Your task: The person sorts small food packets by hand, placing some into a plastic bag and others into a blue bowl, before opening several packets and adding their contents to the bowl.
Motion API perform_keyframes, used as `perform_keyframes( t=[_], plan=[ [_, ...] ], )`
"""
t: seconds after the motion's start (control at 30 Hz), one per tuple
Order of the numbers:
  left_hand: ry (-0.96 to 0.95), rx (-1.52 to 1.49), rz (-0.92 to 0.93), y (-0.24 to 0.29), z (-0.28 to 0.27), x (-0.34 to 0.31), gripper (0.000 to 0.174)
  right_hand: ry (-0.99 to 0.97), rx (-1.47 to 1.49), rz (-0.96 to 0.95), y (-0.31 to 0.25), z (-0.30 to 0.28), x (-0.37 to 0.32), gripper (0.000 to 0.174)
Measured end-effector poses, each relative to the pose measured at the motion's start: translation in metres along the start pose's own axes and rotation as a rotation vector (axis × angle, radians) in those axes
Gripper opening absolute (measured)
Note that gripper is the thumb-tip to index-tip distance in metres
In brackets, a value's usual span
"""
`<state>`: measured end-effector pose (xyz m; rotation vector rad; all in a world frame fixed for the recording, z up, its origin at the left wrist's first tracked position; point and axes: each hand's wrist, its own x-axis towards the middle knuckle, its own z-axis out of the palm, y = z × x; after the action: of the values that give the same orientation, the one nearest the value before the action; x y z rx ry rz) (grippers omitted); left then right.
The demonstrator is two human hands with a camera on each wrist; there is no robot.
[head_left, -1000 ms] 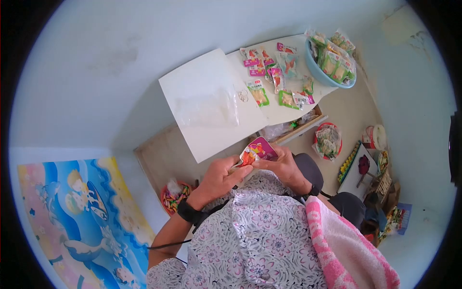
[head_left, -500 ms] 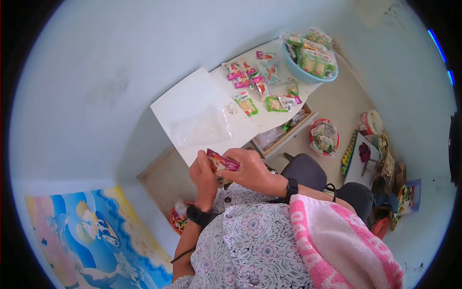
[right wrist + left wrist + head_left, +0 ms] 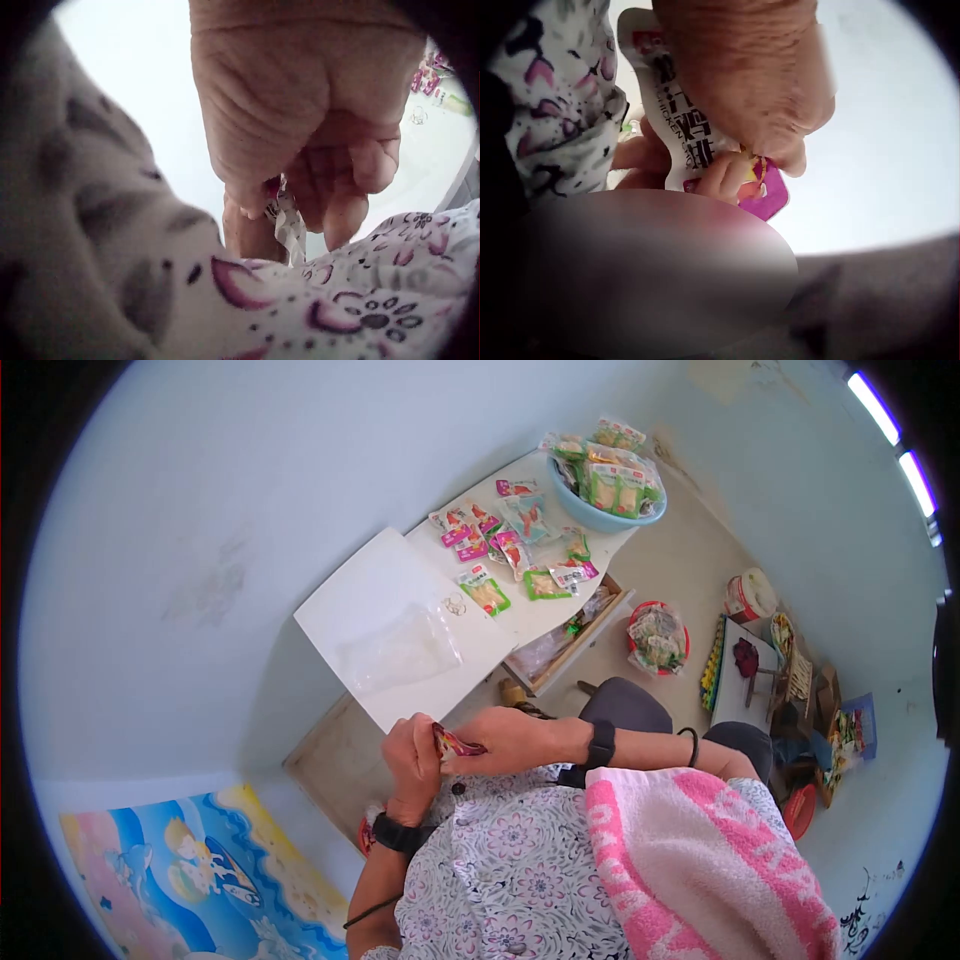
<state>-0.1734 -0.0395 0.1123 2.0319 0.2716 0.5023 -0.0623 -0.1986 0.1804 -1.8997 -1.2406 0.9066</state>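
Observation:
Both hands are together at the person's chest, in front of the table's near edge. My left hand grips one end of a small chicken snack packet, while my right hand pinches it from the other side. In the left wrist view the packet shows a white face with black characters and a purple end with a hole, by which fingertips are bunched. Only a crumpled edge of the packet shows below the right hand in the right wrist view. The hands cover much of it.
A clear plastic bag and rubber bands lie on the white table. Several snack packets spread beyond, beside a heaped blue basin. An open drawer juts out near a red basket.
The hands shift left and come closer together around the packet, covering more of it. The right hand turns over it. The head view has shifted, moving the table left in the picture.

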Motion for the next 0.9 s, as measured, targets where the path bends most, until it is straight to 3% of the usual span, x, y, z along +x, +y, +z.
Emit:
perform_keyframes(
  t=[0.07,0.17,0.27,0.37,0.57,0.77,0.87,0.9],
  plan=[
    [-0.046,-0.062,-0.033,0.008,-0.002,-0.003,0.042,-0.027,-0.017,0.044,0.001,0.007,0.001,0.053],
    [-0.060,-0.229,-0.239,0.029,-0.002,-0.006,0.044,0.026,0.138,0.014,0.007,0.017,-0.002,0.052],
    [-0.056,-0.294,-0.403,0.034,0.001,-0.015,0.050,-0.084,0.166,0.080,0.008,0.019,-0.009,0.050],
    [-0.077,-0.449,-0.469,0.034,0.002,-0.011,0.056,0.005,0.074,-0.062,0.004,0.022,-0.012,0.047],
    [-0.106,-0.481,-0.536,0.020,0.010,-0.006,0.059,0.035,-0.012,-0.107,0.015,0.031,-0.010,0.047],
    [-0.094,-0.806,-0.569,0.001,0.024,-0.016,0.057,0.072,-0.013,-0.135,0.032,0.049,-0.011,0.048],
    [-0.095,-0.854,-0.604,-0.007,0.028,-0.015,0.056,0.136,0.004,-0.141,0.034,0.053,-0.008,0.046],
    [-0.061,-0.705,-0.568,-0.005,0.026,-0.014,0.055,0.129,0.042,-0.150,0.036,0.051,-0.008,0.047]
  ],
)
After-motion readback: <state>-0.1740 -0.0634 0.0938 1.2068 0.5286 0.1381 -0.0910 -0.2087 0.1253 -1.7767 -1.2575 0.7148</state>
